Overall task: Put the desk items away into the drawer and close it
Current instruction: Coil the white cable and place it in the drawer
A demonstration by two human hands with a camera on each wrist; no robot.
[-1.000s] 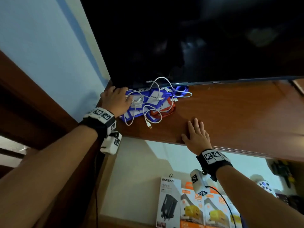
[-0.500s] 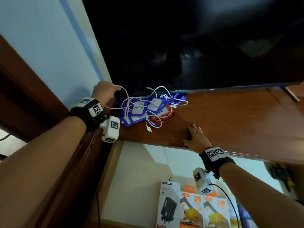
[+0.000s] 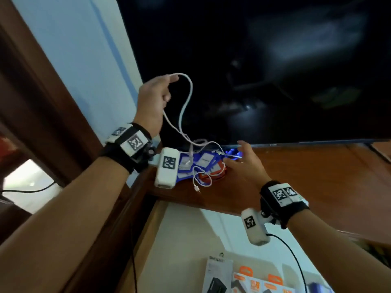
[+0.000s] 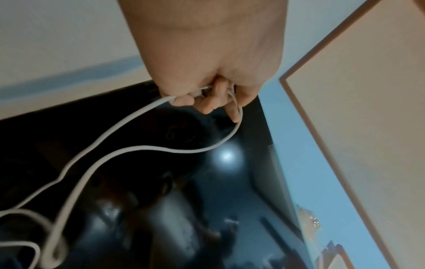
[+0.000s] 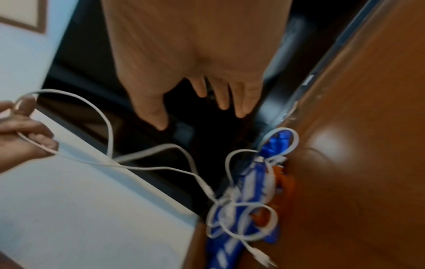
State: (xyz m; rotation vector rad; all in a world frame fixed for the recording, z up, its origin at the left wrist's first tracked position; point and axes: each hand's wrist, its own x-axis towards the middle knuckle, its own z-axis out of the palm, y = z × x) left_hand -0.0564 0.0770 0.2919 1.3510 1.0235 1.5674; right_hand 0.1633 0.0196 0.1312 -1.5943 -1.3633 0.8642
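My left hand (image 3: 155,96) is raised in front of the dark screen and grips a loop of white cable (image 3: 186,106); the left wrist view shows its fingers (image 4: 207,103) curled round the cable (image 4: 119,151). The cable hangs down to a tangle on a pile of blue card holders (image 3: 203,163) and an orange one (image 3: 213,176) on the wooden desk (image 3: 306,178). My right hand (image 3: 243,163) hovers just right of the pile, fingers (image 5: 223,98) spread and holding nothing. From the right wrist, the cable (image 5: 161,165) and the blue holders (image 5: 243,205) lie below the hand.
A large dark screen (image 3: 264,66) stands at the back of the desk, close above the pile. Below the desk edge lies an open drawer (image 3: 190,233) with boxed chargers (image 3: 249,280) in it. A dark wooden frame (image 3: 48,98) runs along the left.
My left hand has lifted the white cable from the pile up in front of the screen. My right hand has left the desk edge and moved up beside the card holders.
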